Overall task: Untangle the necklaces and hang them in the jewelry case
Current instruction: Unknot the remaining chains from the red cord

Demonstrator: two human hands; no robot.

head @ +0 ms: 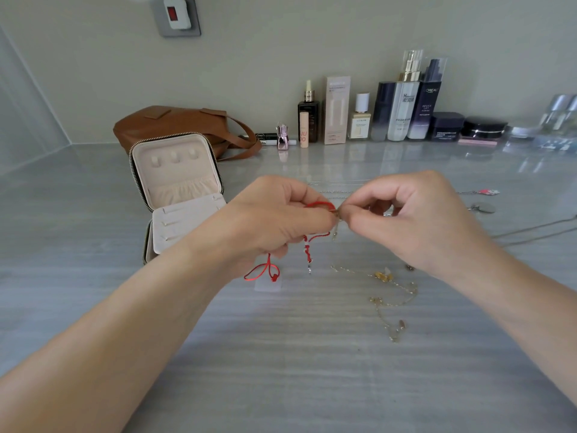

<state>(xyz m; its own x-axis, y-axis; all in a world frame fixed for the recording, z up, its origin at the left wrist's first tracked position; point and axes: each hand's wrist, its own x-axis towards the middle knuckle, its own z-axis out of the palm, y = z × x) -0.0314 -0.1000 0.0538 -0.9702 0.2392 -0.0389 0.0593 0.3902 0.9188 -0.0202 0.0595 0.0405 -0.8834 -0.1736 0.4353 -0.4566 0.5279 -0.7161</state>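
I hold both hands up over the gray table (281,364), close together, fingertips almost meeting. My left hand (268,220) has its fingers curled around a red cord (318,205), thumb and forefinger pinching it near the top. The rest of the cord hangs below my fist: a loop with a knot on the left and a beaded red-and-white strand on the right, its end near the tabletop. My right hand (415,220) pinches a small metal piece where the cord meets a thin chain, thumb pressed against forefinger and the other fingers tucked in. I cannot tell whether that piece is a clasp or a tangle.

A gold chain (396,296) lies loose on the table below my right hand, with small charms along it. Thin silver chains (337,191) lie behind my hands, with a round pendant (483,207) and a pink pendant (488,192) further right.

The jewelry case (178,189) stands open to my left, its lid upright with three hooks and a gathered pocket. Nothing hangs on the hooks. A brown bag (175,123) lies behind it, and cosmetic bottles (402,110) line the wall.
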